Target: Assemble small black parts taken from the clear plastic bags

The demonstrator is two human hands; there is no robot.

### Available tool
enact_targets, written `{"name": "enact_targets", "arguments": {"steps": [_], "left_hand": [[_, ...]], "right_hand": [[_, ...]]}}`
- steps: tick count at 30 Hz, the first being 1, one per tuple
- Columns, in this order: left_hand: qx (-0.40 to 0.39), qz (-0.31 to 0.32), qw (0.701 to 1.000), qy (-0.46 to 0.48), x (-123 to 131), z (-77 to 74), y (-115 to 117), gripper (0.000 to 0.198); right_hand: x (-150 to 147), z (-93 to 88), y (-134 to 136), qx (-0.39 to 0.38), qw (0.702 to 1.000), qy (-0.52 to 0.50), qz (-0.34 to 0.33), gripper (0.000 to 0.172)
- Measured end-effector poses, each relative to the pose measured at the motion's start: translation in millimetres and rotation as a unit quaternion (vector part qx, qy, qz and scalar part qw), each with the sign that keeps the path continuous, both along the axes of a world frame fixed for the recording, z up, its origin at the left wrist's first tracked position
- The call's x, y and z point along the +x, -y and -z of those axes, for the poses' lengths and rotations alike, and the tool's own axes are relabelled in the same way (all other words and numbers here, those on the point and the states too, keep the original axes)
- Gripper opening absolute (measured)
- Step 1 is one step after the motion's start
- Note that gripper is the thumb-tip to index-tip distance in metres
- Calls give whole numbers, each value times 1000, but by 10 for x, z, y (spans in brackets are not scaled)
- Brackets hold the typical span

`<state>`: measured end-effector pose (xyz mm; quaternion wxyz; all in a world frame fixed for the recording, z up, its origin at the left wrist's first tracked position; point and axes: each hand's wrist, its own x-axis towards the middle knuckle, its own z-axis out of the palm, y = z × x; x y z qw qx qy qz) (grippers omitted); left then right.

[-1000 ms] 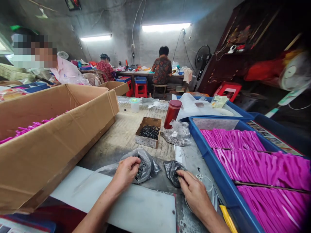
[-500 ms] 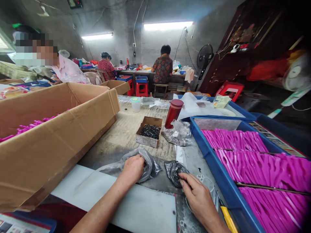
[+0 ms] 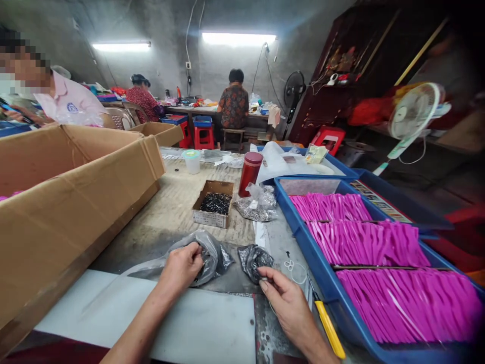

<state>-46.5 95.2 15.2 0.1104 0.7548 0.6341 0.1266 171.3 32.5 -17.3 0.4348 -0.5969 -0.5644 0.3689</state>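
My left hand (image 3: 184, 265) is at the mouth of a clear plastic bag (image 3: 214, 258), its fingers closed and their tips partly hidden inside. My right hand (image 3: 282, 290) has thumb and forefinger pinched at the opening of a smaller dark bag (image 3: 252, 260); whatever lies between the fingertips is too small to make out. Behind the bags stands a small cardboard box (image 3: 211, 219) holding small black parts (image 3: 215, 203). A clear bag of small metallic parts (image 3: 259, 205) lies beside a red cylinder (image 3: 250, 174).
A large cardboard box (image 3: 76, 202) fills the left. On the right, a blue tray (image 3: 303, 232) holds magenta plastic pieces (image 3: 367, 242). A yellow-handled tool (image 3: 329, 328) lies beside it. A lidded tub (image 3: 192, 163) stands farther back. Other people sit beyond.
The view has turned right, so most things appear farther left. My left hand has lifted slightly at the clear bag's opening. My right hand remains at the dark bag.
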Motion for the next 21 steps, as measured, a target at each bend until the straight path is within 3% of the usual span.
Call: {"name": "enact_targets", "arguments": {"steps": [5, 9, 15, 21], "left_hand": [[40, -35, 990, 130, -45, -22, 123, 14], [34, 15, 972, 232, 14, -33, 226, 16], [-25, 123, 939, 320, 252, -82, 416, 21], [-93, 110, 915, 377, 454, -29, 562, 19]], "right_hand": [[-5, -22, 37, 4, 1000, -28, -4, 20], [-31, -29, 56, -12, 998, -64, -1, 16], [-129, -70, 71, -89, 966, -243, 12, 16], [-192, -164, 102, -119, 948, -295, 15, 20]]}}
